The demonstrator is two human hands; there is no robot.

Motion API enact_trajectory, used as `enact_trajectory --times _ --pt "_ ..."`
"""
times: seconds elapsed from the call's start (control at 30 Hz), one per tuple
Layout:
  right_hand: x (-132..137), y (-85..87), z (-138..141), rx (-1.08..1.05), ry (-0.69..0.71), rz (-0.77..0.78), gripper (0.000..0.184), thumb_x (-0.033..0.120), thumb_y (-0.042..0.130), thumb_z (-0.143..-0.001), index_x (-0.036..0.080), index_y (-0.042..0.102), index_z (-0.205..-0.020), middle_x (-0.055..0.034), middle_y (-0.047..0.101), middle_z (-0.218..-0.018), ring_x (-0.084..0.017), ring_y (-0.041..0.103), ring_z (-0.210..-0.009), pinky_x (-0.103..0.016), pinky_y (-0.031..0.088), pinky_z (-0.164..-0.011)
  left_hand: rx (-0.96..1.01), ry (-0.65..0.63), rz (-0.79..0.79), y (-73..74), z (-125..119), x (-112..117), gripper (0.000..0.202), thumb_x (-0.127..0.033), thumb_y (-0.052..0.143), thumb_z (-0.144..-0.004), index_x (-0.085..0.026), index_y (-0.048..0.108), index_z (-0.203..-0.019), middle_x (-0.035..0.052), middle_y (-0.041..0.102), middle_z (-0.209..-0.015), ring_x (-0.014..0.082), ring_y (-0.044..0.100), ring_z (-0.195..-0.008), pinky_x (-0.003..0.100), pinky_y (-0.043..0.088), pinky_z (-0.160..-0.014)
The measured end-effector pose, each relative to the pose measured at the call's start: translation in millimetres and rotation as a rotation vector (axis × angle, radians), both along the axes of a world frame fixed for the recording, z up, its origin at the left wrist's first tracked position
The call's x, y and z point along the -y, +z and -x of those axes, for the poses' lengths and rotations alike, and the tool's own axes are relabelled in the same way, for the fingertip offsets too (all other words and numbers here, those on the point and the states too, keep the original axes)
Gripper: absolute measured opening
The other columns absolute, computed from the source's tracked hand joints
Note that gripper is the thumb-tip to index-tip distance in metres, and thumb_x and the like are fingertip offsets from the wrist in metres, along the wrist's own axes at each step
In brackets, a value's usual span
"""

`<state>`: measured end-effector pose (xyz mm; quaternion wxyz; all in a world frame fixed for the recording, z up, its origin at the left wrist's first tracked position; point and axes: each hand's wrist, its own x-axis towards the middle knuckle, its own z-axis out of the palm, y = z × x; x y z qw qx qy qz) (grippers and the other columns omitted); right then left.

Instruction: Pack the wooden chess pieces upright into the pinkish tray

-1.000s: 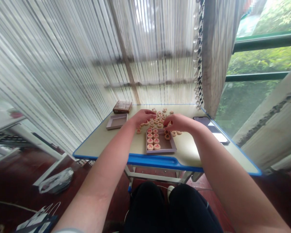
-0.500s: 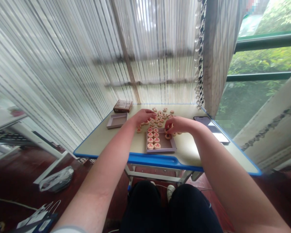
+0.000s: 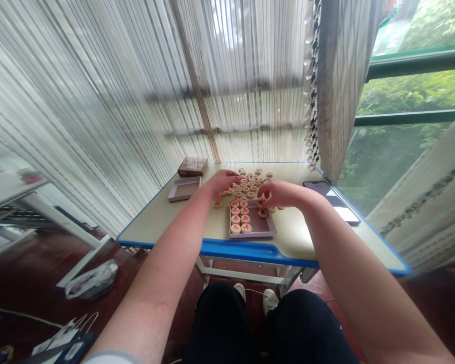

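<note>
On the blue-edged counter (image 3: pixel 155 222), an open box (image 3: pixel 263 227) has two columns of red-marked pieces (image 3: pixel 244 219) along its left side. Right hand (image 3: pixel 276 193) has its fingers at a dark-marked piece (image 3: pixel 261 203) by the box's far right corner, can't tell if that grip's closed on it. Left hand (image 3: pixel 224 182) is right by the loose pieces (image 3: pixel 250 194), grip unclear too.
</note>
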<state>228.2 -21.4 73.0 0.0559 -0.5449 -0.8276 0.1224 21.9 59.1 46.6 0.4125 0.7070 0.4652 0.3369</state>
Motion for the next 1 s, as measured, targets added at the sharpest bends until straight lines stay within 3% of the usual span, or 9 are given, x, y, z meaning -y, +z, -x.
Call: enact_trajectory --times 0.17,0.43,0.6,0.8,1.0 --pt "5.4 -0.2 2.1 -0.021 0.156 0.079 0.026 0.028 0.068 -0.061 0.027 0.071 -0.087 0.0001 0.068 -0.076 -0.015 0.059 -0.064 -0.024 0.042 -0.056 -0.073 0.21 -0.125 -3.4 4.6 -9.3 0.029 -0.036 0.061 -0.067 -0.012 0.068 -0.08 0.0065 0.067 -0.076 0.0093 0.048 -0.058 0.021 0.035 -0.053" --pt "2.0 -5.9 1.8 -0.017 0.186 0.105 0.017 0.022 0.066 -0.061 0.026 0.074 -0.076 0.0013 0.068 -0.07 -0.015 0.06 -0.063 -0.024 0.043 -0.059 -0.126 0.137 -0.138 -3.8 3.0 -7.1 0.031 -0.04 0.06 -0.069 -0.013 0.068 -0.08 0.007 0.068 -0.077 0.0088 0.048 -0.057 0.021 0.036 -0.052" --pt "2.9 -1.8 -1.1 -0.046 0.158 0.11 0.021 0.025 0.067 -0.061 0.025 0.074 -0.08 -0.0004 0.069 -0.075 -0.015 0.059 -0.064 -0.024 0.044 -0.058 -0.135 0.188 -0.165 -2.6 8.7 -11.0 0.029 -0.039 0.057 -0.071 -0.013 0.068 -0.08 0.0071 0.068 -0.078 0.0103 0.052 -0.059 0.022 0.039 -0.056" --pt "-0.2 4.2 -3.1 -0.1 0.033 0.031 0.022 0.029 0.059 -0.068 0.025 0.072 -0.086 -0.0015 0.068 -0.078 -0.014 0.057 -0.061 -0.024 0.041 -0.052 -0.498 0.348 -0.293 -1.2 27.2 -21.1 0.018 -0.02 0.065 -0.061 -0.015 0.071 -0.077 0.0101 0.068 -0.081 0.019 0.059 -0.077 0.026 0.043 -0.07" --pt "-22.4 -11.4 -13.0 -0.04 -0.285 -0.162 0.027 0.034 0.056 -0.071 0.024 0.071 -0.09 -0.0048 0.068 -0.088 -0.016 0.058 -0.066 -0.025 0.042 -0.055 -0.536 0.268 -0.144 -8.1 27.0 -22.1 0.011 -0.013 0.071 -0.047 -0.019 0.067 -0.056 0.0048 0.065 -0.06 0.0186 0.059 -0.07 0.023 0.044 -0.063"
